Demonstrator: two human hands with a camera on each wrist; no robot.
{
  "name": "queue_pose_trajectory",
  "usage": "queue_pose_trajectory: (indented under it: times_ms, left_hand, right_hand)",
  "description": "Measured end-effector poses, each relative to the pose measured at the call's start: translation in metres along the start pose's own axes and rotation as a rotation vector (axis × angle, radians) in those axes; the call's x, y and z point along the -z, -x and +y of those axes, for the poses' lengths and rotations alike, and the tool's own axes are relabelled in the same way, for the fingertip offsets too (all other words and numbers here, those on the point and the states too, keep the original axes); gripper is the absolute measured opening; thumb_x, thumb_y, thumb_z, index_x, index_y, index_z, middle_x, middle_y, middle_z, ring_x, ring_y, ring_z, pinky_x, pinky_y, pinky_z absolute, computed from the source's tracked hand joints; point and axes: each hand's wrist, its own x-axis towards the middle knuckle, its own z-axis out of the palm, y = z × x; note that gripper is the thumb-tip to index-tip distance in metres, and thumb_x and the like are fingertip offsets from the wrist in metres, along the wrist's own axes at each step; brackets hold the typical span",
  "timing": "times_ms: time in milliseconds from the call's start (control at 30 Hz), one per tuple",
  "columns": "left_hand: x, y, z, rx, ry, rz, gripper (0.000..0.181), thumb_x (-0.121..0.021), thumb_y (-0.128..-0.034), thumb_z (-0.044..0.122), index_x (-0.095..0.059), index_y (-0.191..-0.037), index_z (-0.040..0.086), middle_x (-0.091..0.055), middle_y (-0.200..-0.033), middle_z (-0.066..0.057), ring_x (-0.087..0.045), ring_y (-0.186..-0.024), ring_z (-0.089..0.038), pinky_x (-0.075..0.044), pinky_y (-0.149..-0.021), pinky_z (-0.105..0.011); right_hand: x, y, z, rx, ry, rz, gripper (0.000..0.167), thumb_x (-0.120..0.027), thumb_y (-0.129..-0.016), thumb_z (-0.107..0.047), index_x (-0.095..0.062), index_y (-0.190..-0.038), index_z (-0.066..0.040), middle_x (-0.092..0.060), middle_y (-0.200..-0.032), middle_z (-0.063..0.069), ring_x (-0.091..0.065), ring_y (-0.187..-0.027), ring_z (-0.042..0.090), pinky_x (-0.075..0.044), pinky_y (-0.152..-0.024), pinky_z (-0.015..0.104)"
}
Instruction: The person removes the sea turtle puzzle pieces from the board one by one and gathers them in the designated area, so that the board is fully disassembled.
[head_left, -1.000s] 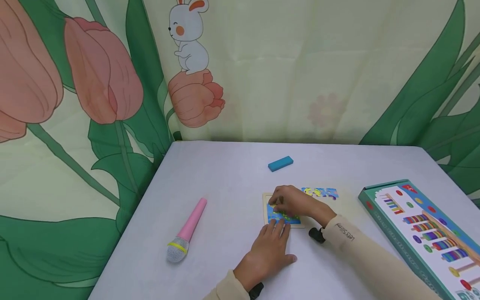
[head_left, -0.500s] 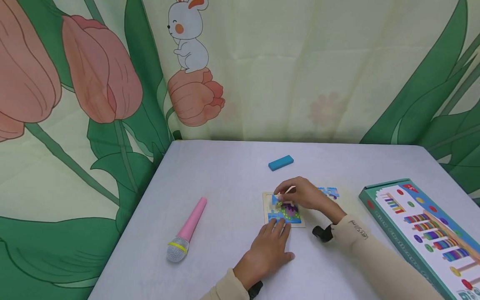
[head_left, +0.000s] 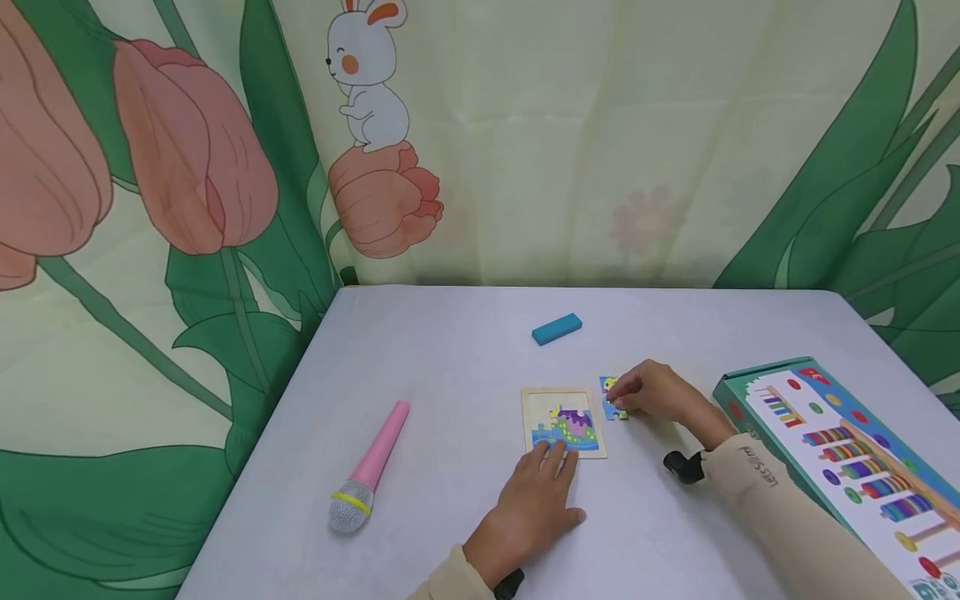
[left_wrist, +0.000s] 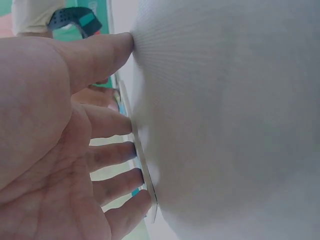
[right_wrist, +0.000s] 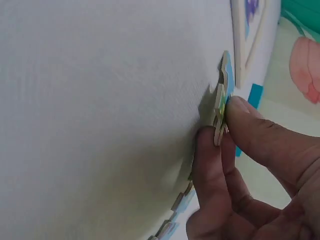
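A small wooden puzzle tray (head_left: 531,408) lies on the white table, its lower part filled with pieces showing a purple and pink figure on blue. Bare wood shows across its upper part. My left hand (head_left: 528,508) rests its straight fingertips on the tray's near edge, the thumb out on the table. Just right of the tray, my right hand (head_left: 663,396) pinches a blue and yellow-green jigsaw piece (right_wrist: 222,100) between thumb and fingers, tilted up off the table in the right wrist view. Other jigsaw pieces (right_wrist: 182,200) lie beside it, mostly hidden by the hand in the head view.
A pink toy microphone (head_left: 375,462) lies on the left. Behind the tray is a blue block (head_left: 557,329). A large green toy box (head_left: 847,458) stands close to my right forearm. A printed curtain (head_left: 540,142) hangs behind the table.
My right hand has taken a piece from the tray's upper left and moved right to the loose pieces. More bare wood shows in the tray. The left hand has stayed in place.
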Motion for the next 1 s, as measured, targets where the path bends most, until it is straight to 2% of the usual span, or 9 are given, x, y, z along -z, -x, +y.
queue_pose_trajectory:
  times_ms: [100,200,367,467,567,700,833,1000]
  left_hand:
    - [-0.001,0.0,0.0,-0.004,-0.014,0.013,0.077,-0.063,-0.0958,0.06,-0.041,-0.158,0.021,-0.035,-0.163,0.003,-0.03,-0.15,-0.019,-0.03,-0.119,-0.03]
    - [-0.001,0.001,0.0,-0.008,-0.026,0.022,0.077,-0.063,-0.0956,0.06,-0.042,-0.158,0.02,-0.035,-0.163,0.003,-0.031,-0.149,-0.019,-0.031,-0.119,-0.03]
    - [-0.004,0.001,-0.001,-0.006,-0.026,0.019,0.076,-0.062,-0.0964,0.06,-0.041,-0.158,0.02,-0.035,-0.163,0.002,-0.031,-0.149,-0.019,-0.03,-0.119,-0.031]
    - [-0.005,0.0,-0.001,-0.003,-0.023,0.017,0.076,-0.061,-0.0968,0.06,-0.041,-0.158,0.02,-0.035,-0.163,0.002,-0.031,-0.15,-0.019,-0.03,-0.119,-0.031]
    - [-0.003,0.0,0.0,-0.001,-0.02,0.014,0.077,-0.062,-0.0966,0.059,-0.04,-0.159,0.02,-0.034,-0.163,0.002,-0.03,-0.15,-0.019,-0.03,-0.119,-0.031]
    - [-0.001,0.0,0.0,-0.001,-0.028,0.024,0.078,-0.064,-0.0955,0.06,-0.041,-0.158,0.02,-0.036,-0.162,0.002,-0.031,-0.149,-0.019,-0.031,-0.119,-0.031]
    - [-0.001,0.0,0.0,-0.005,-0.034,0.037,0.077,-0.064,-0.0957,0.059,-0.042,-0.157,0.018,-0.037,-0.161,0.002,-0.032,-0.149,-0.019,-0.032,-0.118,-0.031]
    - [0.0,0.0,0.001,-0.003,-0.03,0.027,0.077,-0.064,-0.0959,0.059,-0.042,-0.157,0.018,-0.036,-0.162,0.002,-0.032,-0.149,-0.019,-0.031,-0.118,-0.031]
  right_hand:
    - [-0.005,0.001,-0.004,-0.007,0.067,0.04,0.01,-0.074,-0.092,0.0,-0.081,-0.096,-0.006,-0.075,-0.1,0.011,-0.064,-0.09,0.024,-0.057,-0.078,0.041]
    - [-0.008,0.002,-0.007,-0.006,0.153,0.085,0.007,-0.076,-0.09,-0.002,-0.079,-0.092,-0.008,-0.072,-0.091,0.005,-0.061,-0.083,0.024,-0.054,-0.074,0.043]
    - [-0.011,0.003,-0.012,-0.008,0.229,0.118,0.007,-0.078,-0.089,-0.004,-0.073,-0.088,-0.009,-0.062,-0.08,0.002,-0.054,-0.074,0.021,-0.045,-0.063,0.037]
    - [-0.014,0.002,-0.019,0.028,0.237,0.126,0.007,-0.077,-0.089,-0.002,-0.074,-0.091,-0.008,-0.062,-0.08,0.002,-0.055,-0.073,0.02,-0.047,-0.063,0.035]
    - [-0.022,0.0,-0.028,0.106,0.212,0.12,0.011,-0.076,-0.09,-0.001,-0.077,-0.099,-0.006,-0.065,-0.085,0.002,-0.057,-0.076,0.02,-0.051,-0.066,0.034]
    - [-0.038,-0.005,-0.04,0.216,0.177,0.047,0.024,-0.079,-0.09,-0.007,-0.078,-0.113,-0.003,-0.067,-0.097,0.002,-0.058,-0.08,0.017,-0.053,-0.072,0.031]
    - [-0.048,-0.008,-0.047,0.235,0.188,0.01,0.028,-0.083,-0.088,-0.011,-0.077,-0.115,-0.003,-0.066,-0.105,0.003,-0.058,-0.084,0.016,-0.054,-0.078,0.031]
    - [-0.052,-0.007,-0.05,0.206,0.147,0.027,0.026,-0.083,-0.086,-0.008,-0.073,-0.11,-0.005,-0.063,-0.099,0.001,-0.057,-0.089,0.019,-0.055,-0.08,0.033]
